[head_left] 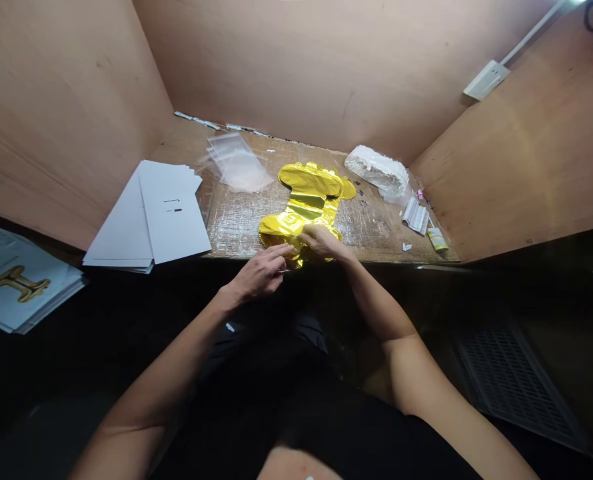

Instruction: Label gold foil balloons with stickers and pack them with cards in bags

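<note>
A flat gold foil balloon (301, 207) lies crumpled on the wooden tabletop (376, 230), its lower end at the table's near edge. My right hand (324, 241) grips that lower end, its fingers pressed on the foil. Just beside it is my left hand (259, 273), its fingertips pinched together. A small silver piece (283, 271) shows under those fingers, too thin to name.
Wooden walls enclose the table on three sides. A stack of white sheets (169, 217) and a clear plastic bag (236, 163) lie left, a white bundle (376, 170) and small packets (415, 217) right. Printed sheets (11, 283) lie at lower left.
</note>
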{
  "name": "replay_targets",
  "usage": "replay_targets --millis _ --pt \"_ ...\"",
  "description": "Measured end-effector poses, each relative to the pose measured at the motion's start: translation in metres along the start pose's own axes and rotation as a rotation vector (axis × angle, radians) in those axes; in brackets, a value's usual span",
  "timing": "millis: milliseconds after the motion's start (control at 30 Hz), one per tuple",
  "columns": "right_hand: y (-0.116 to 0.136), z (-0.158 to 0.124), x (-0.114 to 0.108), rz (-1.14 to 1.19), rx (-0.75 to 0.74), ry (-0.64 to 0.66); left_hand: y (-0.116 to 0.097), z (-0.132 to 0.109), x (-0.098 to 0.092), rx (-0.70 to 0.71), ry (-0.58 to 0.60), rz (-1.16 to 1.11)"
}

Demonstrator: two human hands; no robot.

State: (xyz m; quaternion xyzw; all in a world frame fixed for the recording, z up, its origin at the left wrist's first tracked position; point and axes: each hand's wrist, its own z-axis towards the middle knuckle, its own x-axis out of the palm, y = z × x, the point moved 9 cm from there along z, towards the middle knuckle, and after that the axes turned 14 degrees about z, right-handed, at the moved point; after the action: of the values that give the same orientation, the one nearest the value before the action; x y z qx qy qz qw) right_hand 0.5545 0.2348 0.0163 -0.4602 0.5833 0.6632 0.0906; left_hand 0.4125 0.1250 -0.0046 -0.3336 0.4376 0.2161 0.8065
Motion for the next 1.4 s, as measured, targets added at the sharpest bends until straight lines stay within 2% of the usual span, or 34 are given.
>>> replay_targets --millis 67,100,167,233,267,300,333,367,433,467,500,533,567,667,833,933,1000,1067,1233,1300,1400 --pt "0.003 0.013 -0.028 0.027 0.019 0.009 0.002 0.005 0.012 -0.021 0.077 0.012" --pt "0.003 0.020 -0.052 0.026 0.039 -0.036 0.005 0.006 0.015 -0.032 0.100 -0.012" --pt "-0.001 0.029 -0.112 -0.005 0.082 -0.237 0.013 0.008 0.014 -0.072 0.102 -0.143" --pt "-0.004 0.024 -0.166 -0.046 0.108 -0.492 0.027 0.006 0.004 -0.194 0.065 -0.354" --pt "-0.003 0.019 -0.180 -0.057 0.100 -0.582 0.035 0.002 -0.002 -0.286 0.039 -0.470" --pt "0.000 0.013 -0.182 -0.059 0.080 -0.627 0.044 -0.003 -0.008 -0.387 0.009 -0.585" --pt "0.003 0.005 -0.175 -0.061 0.058 -0.641 0.051 -0.009 -0.015 -0.482 -0.029 -0.687" --pt "0.008 -0.001 -0.156 -0.047 0.026 -0.590 0.057 -0.015 -0.021 -0.564 -0.072 -0.768" --pt "0.019 -0.013 -0.093 0.058 -0.065 -0.318 0.065 -0.026 -0.033 -0.683 -0.160 -0.854" --pt "0.027 -0.021 -0.053 0.173 -0.128 -0.105 0.068 -0.031 -0.039 -0.720 -0.204 -0.866" --pt "0.035 -0.033 -0.024 0.291 -0.180 0.016 0.069 -0.034 -0.043 -0.745 -0.244 -0.867" --pt "0.042 -0.044 -0.004 0.398 -0.222 0.073 0.070 -0.035 -0.046 -0.757 -0.271 -0.863" --pt "0.046 -0.053 0.007 0.483 -0.249 0.072 0.070 -0.036 -0.048 -0.760 -0.285 -0.856" --pt "0.046 -0.066 0.009 0.516 -0.268 -0.093 0.066 -0.033 -0.046 -0.749 -0.259 -0.823" --pt "0.058 -0.080 -0.001 0.166 -0.454 -0.233 0.066 -0.032 -0.040 -0.773 -0.258 -0.857" --pt "0.066 -0.085 0.003 0.011 -0.533 -0.228 0.067 -0.033 -0.039 -0.798 -0.262 -0.859" --pt "0.069 -0.087 0.003 0.034 -0.555 -0.229 0.065 -0.033 -0.040 -0.805 -0.253 -0.860" --pt "0.066 -0.087 0.001 0.142 -0.521 -0.236 0.064 -0.034 -0.040 -0.812 -0.238 -0.849" --pt "0.049 -0.079 0.002 0.395 -0.302 -0.165 0.062 -0.037 -0.038 -0.832 -0.192 -0.817" --pt "0.049 -0.078 0.003 0.383 -0.291 -0.155 0.062 -0.037 -0.038 -0.824 -0.187 -0.815" --pt "0.057 -0.081 0.005 0.275 -0.365 -0.164 0.063 -0.037 -0.038 -0.816 -0.188 -0.811"
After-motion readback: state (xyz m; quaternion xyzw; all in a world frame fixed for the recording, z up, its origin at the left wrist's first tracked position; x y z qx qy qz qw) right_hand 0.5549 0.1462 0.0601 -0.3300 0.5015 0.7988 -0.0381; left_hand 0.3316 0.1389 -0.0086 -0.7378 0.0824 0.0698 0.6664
